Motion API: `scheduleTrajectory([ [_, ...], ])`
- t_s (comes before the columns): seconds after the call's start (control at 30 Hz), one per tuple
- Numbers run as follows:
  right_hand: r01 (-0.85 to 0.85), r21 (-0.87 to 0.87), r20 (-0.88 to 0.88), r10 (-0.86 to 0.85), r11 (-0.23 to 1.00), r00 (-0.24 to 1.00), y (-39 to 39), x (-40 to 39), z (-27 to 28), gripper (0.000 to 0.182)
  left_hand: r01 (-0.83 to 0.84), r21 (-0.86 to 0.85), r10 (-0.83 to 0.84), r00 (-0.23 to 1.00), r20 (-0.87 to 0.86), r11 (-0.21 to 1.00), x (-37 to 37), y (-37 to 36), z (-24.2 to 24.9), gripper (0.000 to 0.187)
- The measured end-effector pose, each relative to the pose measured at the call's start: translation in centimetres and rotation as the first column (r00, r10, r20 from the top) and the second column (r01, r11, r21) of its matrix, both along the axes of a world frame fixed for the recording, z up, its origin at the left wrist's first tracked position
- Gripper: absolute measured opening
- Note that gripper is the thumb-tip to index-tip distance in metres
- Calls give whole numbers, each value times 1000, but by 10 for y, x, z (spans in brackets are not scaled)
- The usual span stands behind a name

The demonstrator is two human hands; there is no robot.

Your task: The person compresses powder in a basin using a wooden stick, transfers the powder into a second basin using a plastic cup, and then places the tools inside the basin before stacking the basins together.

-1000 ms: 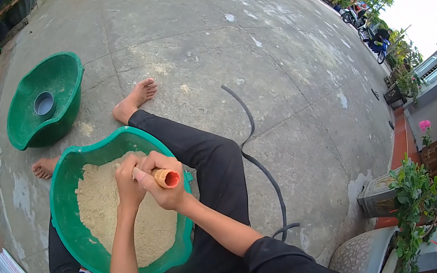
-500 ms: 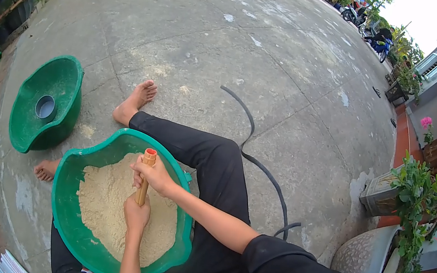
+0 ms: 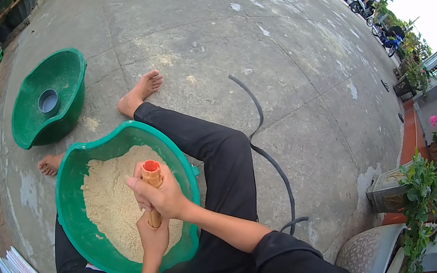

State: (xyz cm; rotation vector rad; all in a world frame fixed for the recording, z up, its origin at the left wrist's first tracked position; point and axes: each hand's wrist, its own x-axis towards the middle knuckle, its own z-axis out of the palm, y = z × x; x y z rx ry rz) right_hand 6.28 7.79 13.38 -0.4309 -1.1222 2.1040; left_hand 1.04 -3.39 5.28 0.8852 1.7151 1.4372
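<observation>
A green plastic basin rests on my lap, filled with pale tan powder. An upright wooden stick with an orange top stands in the powder near the basin's right side. My right hand grips the stick's upper part. My left hand grips it lower down, just above the powder. The stick's bottom end is hidden by my hands.
A second green basin with a small grey cup inside lies on the concrete to the left. A black hose curls past my right leg. Potted flowers and stone planters stand at the right. Motorbikes are parked far back.
The stick went from tilted with its orange end toward me to upright in the powder. Both hands shifted with it toward the basin's right side.
</observation>
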Motion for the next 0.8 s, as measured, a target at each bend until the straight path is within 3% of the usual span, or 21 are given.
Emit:
scheduleTrajectory([
  [0.07,24,-47,41,-22,999,999,-4,-18,-40,23,-27,-99,22,998,-56,995,-16,-4,-35,11],
  [0.13,57,-14,49,-57,998,997,-14,-25,-49,26,-17,-56,9,990,-139,998,-25,-8,-59,12],
  [0.17,86,31,55,-87,996,995,-17,-27,-52,29,-53,-23,45,963,-265,998,-29,-7,-72,12],
  [0.2,92,239,75,-113,967,991,-25,-27,-52,30,-81,13,80,919,-387,997,-31,-6,-86,12],
  [0.27,20,539,136,-111,842,984,-43,-25,-42,31,-220,208,269,932,-244,953,-37,-8,-100,15],
  [0.33,175,778,-72,-190,603,979,-60,-31,-45,28,-210,124,230,957,-177,970,-47,-17,-72,18],
  [0.37,60,764,-6,-86,642,996,-69,-27,-47,28,-190,79,201,967,-155,978,-47,-20,-52,20],
  [0.47,66,732,-102,13,678,995,-72,-18,-15,29,-124,64,131,984,-119,990,-40,-16,-4,25],
  [0.5,123,770,-135,-28,626,990,-66,-14,-4,29,-108,92,117,988,-99,990,-35,-14,11,27],
  [0.6,48,542,-24,-42,839,999,-52,7,35,23,-58,204,65,997,-31,977,-16,-7,42,34],
  [0.67,99,426,24,-121,899,992,-41,11,44,22,-34,225,37,999,-9,974,-5,-10,43,38],
  [0.7,134,355,3,-144,925,990,-36,6,40,22,-13,169,23,998,-59,986,-4,-14,36,25],
  [0.73,80,296,60,-102,952,993,-30,1,32,23,6,111,6,994,-106,994,-2,-20,23,12],
  [0.77,29,235,113,-57,972,992,-24,-4,20,24,-65,46,64,998,18,997,2,-24,2,8],
  [0.8,-25,140,155,3,990,988,-23,-10,7,31,-79,8,78,997,18,997,-2,-23,-12,7],
])
